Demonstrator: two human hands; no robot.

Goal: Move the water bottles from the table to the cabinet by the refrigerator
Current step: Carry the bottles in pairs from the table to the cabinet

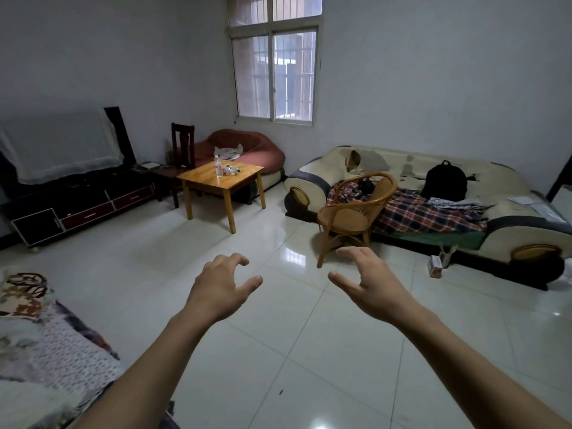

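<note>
Wooden counter (198, 178) far ahead-left; upright bottle (218, 167), another lying beside (231, 170). Left hand (218, 289) nearer side; right hand (371, 286) alongside. Fingers spread, holding nothing.

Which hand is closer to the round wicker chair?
Right. The right hand hangs just below the wicker chair, near its front leg. The left hand is farther off, to the chair's left. Both hold nothing.

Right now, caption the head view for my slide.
Both hands empty, left and right, facing water bottles on far wooden table.
</note>
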